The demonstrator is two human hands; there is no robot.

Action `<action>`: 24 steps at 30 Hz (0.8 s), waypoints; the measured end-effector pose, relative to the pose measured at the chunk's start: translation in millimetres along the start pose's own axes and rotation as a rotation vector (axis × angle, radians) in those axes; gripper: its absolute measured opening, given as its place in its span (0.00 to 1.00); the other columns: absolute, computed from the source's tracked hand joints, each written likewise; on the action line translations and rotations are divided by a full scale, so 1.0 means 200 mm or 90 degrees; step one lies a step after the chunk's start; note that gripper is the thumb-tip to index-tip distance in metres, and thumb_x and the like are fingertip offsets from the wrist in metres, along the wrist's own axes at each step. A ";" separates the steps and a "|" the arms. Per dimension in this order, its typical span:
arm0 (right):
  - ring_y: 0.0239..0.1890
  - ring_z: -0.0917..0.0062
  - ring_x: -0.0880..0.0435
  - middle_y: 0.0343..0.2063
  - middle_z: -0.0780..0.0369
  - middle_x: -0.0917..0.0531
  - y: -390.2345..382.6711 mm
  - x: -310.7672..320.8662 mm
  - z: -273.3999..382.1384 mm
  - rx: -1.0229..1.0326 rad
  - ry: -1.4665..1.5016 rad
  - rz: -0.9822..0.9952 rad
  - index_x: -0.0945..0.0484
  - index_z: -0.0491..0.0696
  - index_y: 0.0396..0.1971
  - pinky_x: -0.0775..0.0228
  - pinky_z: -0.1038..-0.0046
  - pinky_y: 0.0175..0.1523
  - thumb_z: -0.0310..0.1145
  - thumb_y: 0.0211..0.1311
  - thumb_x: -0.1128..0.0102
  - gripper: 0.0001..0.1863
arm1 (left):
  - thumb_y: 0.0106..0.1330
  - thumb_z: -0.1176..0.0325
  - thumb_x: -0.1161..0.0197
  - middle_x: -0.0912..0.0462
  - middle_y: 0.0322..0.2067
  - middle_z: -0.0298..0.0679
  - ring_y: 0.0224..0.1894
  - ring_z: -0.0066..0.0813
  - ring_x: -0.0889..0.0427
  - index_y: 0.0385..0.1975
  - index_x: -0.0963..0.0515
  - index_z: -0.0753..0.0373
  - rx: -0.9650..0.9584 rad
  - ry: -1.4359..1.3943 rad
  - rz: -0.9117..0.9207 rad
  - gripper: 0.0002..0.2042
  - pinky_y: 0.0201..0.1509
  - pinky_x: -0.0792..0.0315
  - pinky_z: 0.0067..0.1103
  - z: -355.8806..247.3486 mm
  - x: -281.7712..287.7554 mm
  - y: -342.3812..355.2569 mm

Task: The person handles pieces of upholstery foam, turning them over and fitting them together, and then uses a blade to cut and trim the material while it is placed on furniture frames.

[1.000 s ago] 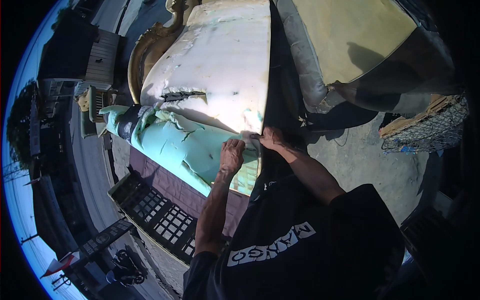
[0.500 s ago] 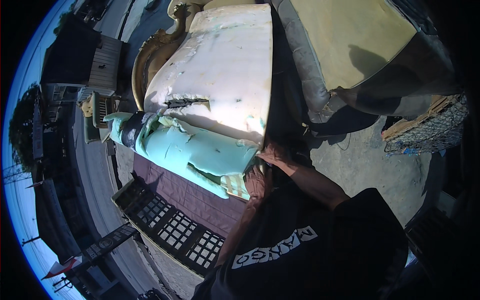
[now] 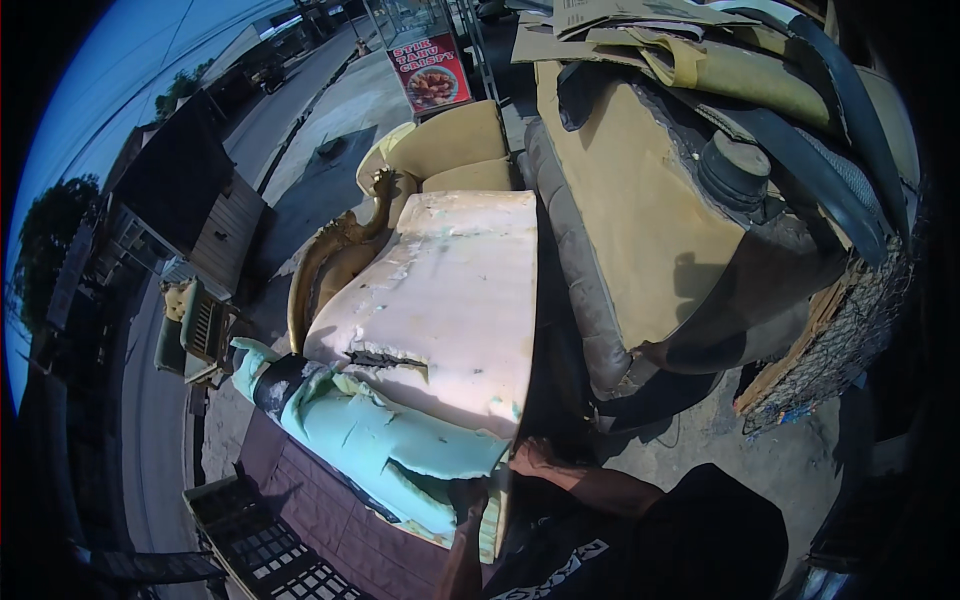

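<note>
On a sunlit roadside, we see a mint-green, torn foam roll lying across the near end of a pale pinkish-white foam slab, a dark band around its left part and maroon quilted fabric below. The left hand is at the roll's right end, beside a long split; shadow hides its fingers, so we cannot tell whether they grip. The right hand, partly curled, is at the corner where roll and slab meet; its hold, too, we cannot tell. We judge the step in hand as working the foam's end along this edge; the next move calls for even handling that spares the split.
</note>
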State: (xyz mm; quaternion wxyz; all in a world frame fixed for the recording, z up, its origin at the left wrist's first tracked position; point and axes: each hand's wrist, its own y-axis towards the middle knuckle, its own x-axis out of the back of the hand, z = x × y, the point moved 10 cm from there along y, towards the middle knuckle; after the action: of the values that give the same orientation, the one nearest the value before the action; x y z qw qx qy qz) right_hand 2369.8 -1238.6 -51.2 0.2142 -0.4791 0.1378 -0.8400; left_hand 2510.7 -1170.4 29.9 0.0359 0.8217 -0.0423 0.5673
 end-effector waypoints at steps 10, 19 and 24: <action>0.16 0.61 0.20 0.11 0.50 0.23 -0.21 0.94 0.78 0.120 0.299 -0.091 0.22 0.37 0.13 0.28 0.57 0.28 0.60 0.56 0.33 0.35 | 0.70 0.67 0.42 0.18 0.34 0.59 0.36 0.64 0.18 0.58 0.30 0.63 0.328 -0.265 -0.203 0.18 0.39 0.26 0.44 0.14 0.95 0.24; 0.20 0.59 0.16 0.14 0.49 0.20 -0.20 1.19 0.97 0.106 0.289 -0.133 0.21 0.34 0.16 0.25 0.60 0.32 0.60 0.54 0.34 0.36 | 0.66 0.71 0.33 0.19 0.48 0.54 0.49 0.56 0.17 0.53 0.26 0.64 0.069 -0.192 -0.324 0.17 0.46 0.22 0.39 -0.10 1.38 0.45; 0.27 0.58 0.14 0.20 0.45 0.18 -0.23 1.11 0.96 0.034 0.324 0.043 0.19 0.33 0.21 0.24 0.58 0.37 0.58 0.56 0.36 0.34 | 0.64 0.69 0.28 0.18 0.50 0.50 0.50 0.55 0.16 0.54 0.22 0.62 0.114 -0.303 -0.301 0.19 0.52 0.21 0.37 -0.01 1.31 0.51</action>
State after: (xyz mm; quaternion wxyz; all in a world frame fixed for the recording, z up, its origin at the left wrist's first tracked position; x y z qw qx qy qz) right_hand 2425.8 -1312.9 230.7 0.2129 -0.2413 0.1810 -0.9294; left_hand 2589.8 -1279.8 276.3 0.0827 0.9179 0.1919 0.3374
